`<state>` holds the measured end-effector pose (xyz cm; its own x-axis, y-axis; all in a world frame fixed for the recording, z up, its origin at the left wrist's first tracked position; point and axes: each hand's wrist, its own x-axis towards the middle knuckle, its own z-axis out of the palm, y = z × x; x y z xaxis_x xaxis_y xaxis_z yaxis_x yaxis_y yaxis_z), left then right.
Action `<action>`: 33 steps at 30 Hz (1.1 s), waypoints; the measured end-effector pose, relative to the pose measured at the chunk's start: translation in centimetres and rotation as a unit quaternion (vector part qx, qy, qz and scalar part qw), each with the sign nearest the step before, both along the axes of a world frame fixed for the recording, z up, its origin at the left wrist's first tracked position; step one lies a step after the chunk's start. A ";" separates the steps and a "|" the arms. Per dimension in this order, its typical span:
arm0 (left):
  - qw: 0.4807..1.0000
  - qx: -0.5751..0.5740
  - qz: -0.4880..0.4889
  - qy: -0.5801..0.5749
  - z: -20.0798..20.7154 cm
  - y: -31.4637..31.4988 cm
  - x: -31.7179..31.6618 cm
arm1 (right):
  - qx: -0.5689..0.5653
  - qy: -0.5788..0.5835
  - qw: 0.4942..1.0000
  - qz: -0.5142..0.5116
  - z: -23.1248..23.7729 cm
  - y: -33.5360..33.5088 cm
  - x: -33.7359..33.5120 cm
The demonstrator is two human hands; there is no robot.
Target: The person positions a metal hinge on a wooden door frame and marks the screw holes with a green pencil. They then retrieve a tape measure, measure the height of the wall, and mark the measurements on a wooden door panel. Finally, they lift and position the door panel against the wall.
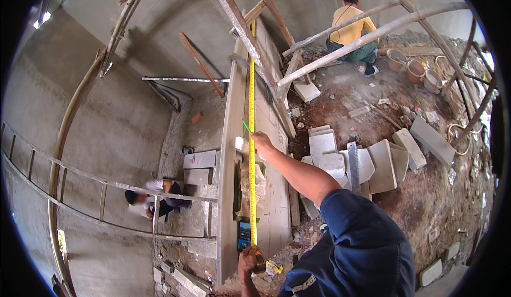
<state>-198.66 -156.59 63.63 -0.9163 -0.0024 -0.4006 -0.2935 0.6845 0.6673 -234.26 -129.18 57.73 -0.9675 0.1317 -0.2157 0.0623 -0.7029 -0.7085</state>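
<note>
A tape measure with an orange and black case is in my left hand, low at the near end of a pale block wall. Its yellow blade runs out straight along the wall top to the far end. Farther along, my right hand is closed beside the blade around a slim green pencil or marker, its tip pointing up and left. Next to the blade lie a white cup-like object, crumpled brown paper and a blue box.
Wooden poles and planks cross over the wall's far end. A ladder spans the left side. One person squats far right near buckets; another is low left. Cut blocks and a handsaw lie right.
</note>
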 end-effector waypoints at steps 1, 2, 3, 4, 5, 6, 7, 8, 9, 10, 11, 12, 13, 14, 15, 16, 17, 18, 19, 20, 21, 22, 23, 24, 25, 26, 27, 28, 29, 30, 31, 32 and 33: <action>1.000 0.003 -0.017 0.015 -0.1 -0.3 0.1 | 0.001 -0.008 1.000 -0.010 0.3 -0.2 0.0; 0.999 0.006 -0.035 0.031 -0.2 -0.5 0.1 | 0.003 -0.016 1.000 -0.021 0.6 -0.4 0.0; 1.000 0.011 -0.012 0.006 -0.4 -0.5 0.3 | 0.005 -0.023 0.999 -0.033 0.8 -0.5 0.0; 1.000 0.016 0.012 -0.018 0.1 -0.1 0.4 | 0.004 -0.025 0.999 -0.028 1.3 -0.7 0.3; 0.998 0.022 0.037 -0.041 0.3 0.0 0.5 | 0.003 -0.028 0.999 -0.023 1.6 -0.8 0.6; 0.998 0.024 0.037 -0.041 0.0 -0.2 0.6 | 0.002 -0.030 0.999 -0.019 2.0 -1.0 1.0; 0.998 0.027 0.038 -0.038 -0.3 -0.4 0.7 | -0.003 -0.037 0.999 -0.020 2.5 -1.1 1.4; 0.998 0.030 0.039 -0.035 -0.5 -0.5 0.8 | -0.008 -0.044 0.999 -0.022 3.0 -1.4 1.8; 0.998 0.024 0.040 -0.035 -0.6 -0.7 0.9 | -0.013 -0.051 0.998 -0.022 3.5 -1.6 2.1; 0.999 0.020 0.037 -0.035 -0.4 -0.4 0.8 | -0.007 -0.045 0.999 -0.023 3.5 -1.4 2.2; 0.999 0.016 0.034 -0.036 -0.2 -0.2 0.7 | -0.002 -0.039 0.999 -0.022 3.4 -1.2 2.3; 0.999 0.019 0.034 -0.036 -0.3 -0.1 0.5 | 0.003 -0.032 0.999 -0.021 3.4 -1.0 2.4; 0.998 0.021 0.036 -0.036 -0.4 0.0 0.4 | -0.004 -0.027 0.999 -0.023 3.4 -1.1 2.6; 0.998 0.023 0.038 -0.036 -0.4 0.1 0.3 | -0.013 -0.021 0.999 -0.025 3.3 -1.3 2.9; 0.998 0.026 0.037 -0.032 -0.3 0.0 0.4 | -0.021 -0.016 0.999 -0.026 3.4 -1.4 3.1; 0.999 0.030 0.031 -0.028 -0.4 0.2 0.3 | -0.028 -0.011 0.999 -0.031 3.2 -1.3 3.0; 0.999 0.034 0.025 -0.025 -0.5 0.3 0.2 | -0.036 0.000 0.999 -0.034 3.1 -1.2 2.8; 0.999 0.042 0.022 -0.020 -0.7 0.5 0.1 | -0.044 0.011 0.998 -0.037 3.0 -1.1 2.4; 0.998 0.050 0.020 -0.016 -0.8 0.6 0.0 | -0.054 0.022 0.998 -0.040 3.0 -1.1 2.2; 0.998 0.057 0.018 -0.012 -0.8 0.7 -0.1 | -0.035 0.010 0.999 -0.039 3.0 -0.9 2.0; 0.998 0.054 0.027 -0.021 -0.8 1.0 -0.1 | -0.015 -0.002 0.999 -0.039 2.9 -0.5 1.8; 0.998 0.052 0.036 -0.028 -0.4 1.6 -0.2 | 0.003 -0.012 0.999 -0.039 3.3 -0.4 1.6; 0.997 0.049 0.045 -0.035 -0.2 2.0 -0.4 | -0.003 -0.005 1.000 -0.031 3.5 -0.4 1.6; 0.997 0.048 0.050 -0.033 -0.5 1.9 -0.5 | -0.009 0.002 1.000 -0.023 3.8 -0.5 1.7; 0.997 0.048 0.053 -0.034 -0.9 1.9 -0.6 | -0.015 0.007 1.000 -0.017 3.8 -0.5 1.9; 0.997 0.047 0.057 -0.034 -1.2 1.9 -0.6 | -0.010 0.013 1.000 -0.014 3.8 -0.3 1.9; 0.996 0.057 0.058 -0.038 -1.4 2.0 -0.6 | -0.005 0.019 1.000 -0.011 3.9 -0.2 1.8; 0.995 0.065 0.060 -0.043 -1.3 2.0 -0.7 | -0.001 0.024 1.000 -0.008 4.2 -0.2 1.9; 0.994 0.073 0.062 -0.047 -1.2 2.1 -0.7 | -0.005 0.020 1.000 -0.010 4.4 -0.1 2.1; 0.994 0.072 0.061 -0.045 -1.1 2.2 -0.7 | -0.009 0.015 1.000 -0.012 4.6 -0.1 2.4; 0.995 0.073 0.061 -0.043 -0.9 2.4 -0.6 | -0.012 0.011 1.000 -0.014 4.7 0.0 2.6; 0.995 0.073 0.060 -0.041 -0.8 2.6 -0.5 | -0.022 0.013 1.000 -0.009 4.7 0.0 2.8; 0.995 0.072 0.056 -0.044 -0.8 2.6 -0.5 | -0.031 0.016 0.999 -0.005 4.7 0.0 3.0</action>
